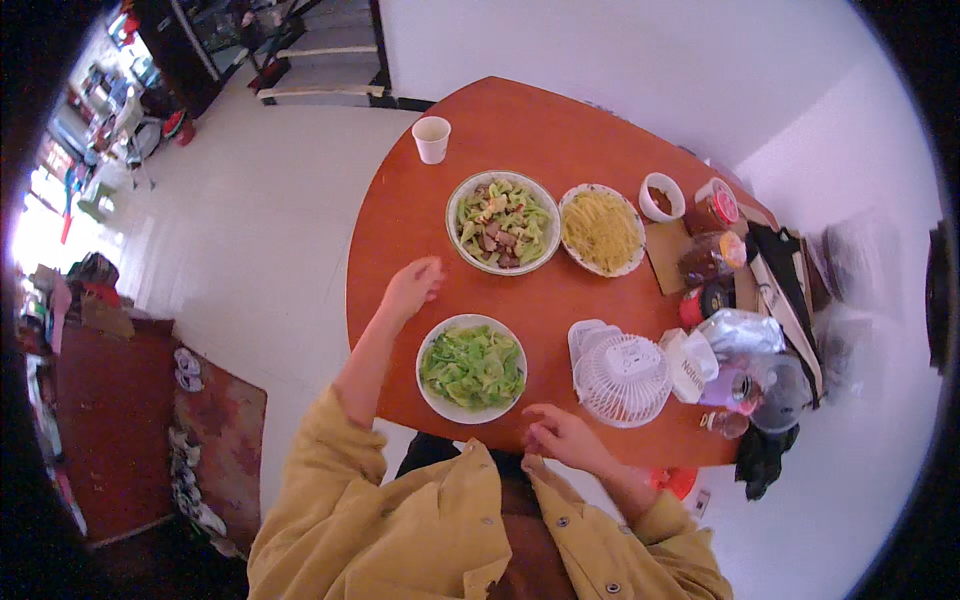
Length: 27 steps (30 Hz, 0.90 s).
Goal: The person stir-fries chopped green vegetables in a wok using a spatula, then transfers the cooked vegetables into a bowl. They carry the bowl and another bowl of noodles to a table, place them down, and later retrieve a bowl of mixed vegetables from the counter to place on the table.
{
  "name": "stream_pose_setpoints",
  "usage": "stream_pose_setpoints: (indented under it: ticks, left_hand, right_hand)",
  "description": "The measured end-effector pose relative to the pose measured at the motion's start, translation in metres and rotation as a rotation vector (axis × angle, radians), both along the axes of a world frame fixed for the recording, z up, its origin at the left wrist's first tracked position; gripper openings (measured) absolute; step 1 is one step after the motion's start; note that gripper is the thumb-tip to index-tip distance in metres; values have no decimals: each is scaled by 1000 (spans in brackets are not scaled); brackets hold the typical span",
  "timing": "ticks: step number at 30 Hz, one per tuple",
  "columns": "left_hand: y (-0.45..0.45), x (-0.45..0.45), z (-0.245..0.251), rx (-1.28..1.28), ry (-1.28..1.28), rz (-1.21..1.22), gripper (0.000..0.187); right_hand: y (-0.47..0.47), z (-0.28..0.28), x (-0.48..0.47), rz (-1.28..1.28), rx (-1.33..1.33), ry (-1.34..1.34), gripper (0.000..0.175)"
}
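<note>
My left hand (415, 287) is over the left part of the wooden table (390, 217), fingers loosely curled and slightly blurred, with nothing visible in it. Just below it stands a white bowl of green leafy vegetables (472, 367). My right hand (564, 439) hovers at the table's near edge, to the lower right of that bowl, thumb and fingers apart and no object in it. Beyond my left hand is a larger bowl of cauliflower with sliced meat (504, 221). A scalloped dish of yellow shreds (603, 230) sits right beside it.
A paper cup (432, 141) stands at the far left. A white fan (624, 375) lies right of the greens, by a tissue pack (688, 366). Along the wall crowd several jars (712, 259), a small bowl of brown sauce (661, 198) and a purple bottle (727, 386).
</note>
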<state>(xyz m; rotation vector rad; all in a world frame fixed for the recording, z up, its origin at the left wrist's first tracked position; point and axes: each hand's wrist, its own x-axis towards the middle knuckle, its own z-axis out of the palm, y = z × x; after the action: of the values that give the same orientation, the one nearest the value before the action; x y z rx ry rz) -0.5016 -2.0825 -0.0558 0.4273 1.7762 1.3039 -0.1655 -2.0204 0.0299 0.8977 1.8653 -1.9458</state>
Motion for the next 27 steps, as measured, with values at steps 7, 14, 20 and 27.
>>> stream_pose_setpoints:
  ticks: [7, 14, 20, 27]
  left_hand:
    - [-107, 62, 5, 116, -365, 6, 68]
    - [-57, 65, -4, 280, -418, 7, 69]
    - [-62, 135, 34, 329, 350, 54, 35]
    - [-112, 416, 63, 600, 88, -822, 18]
  right_hand:
    - [-73, -88, -29, -717, -331, 167, 47]
    - [-45, -92, -32, -792, -149, 236, 54]
    - [-110, -102, 66, -656, 39, 246, 48]
    - [-314, -118, 353, -1302, 85, 1, 36]
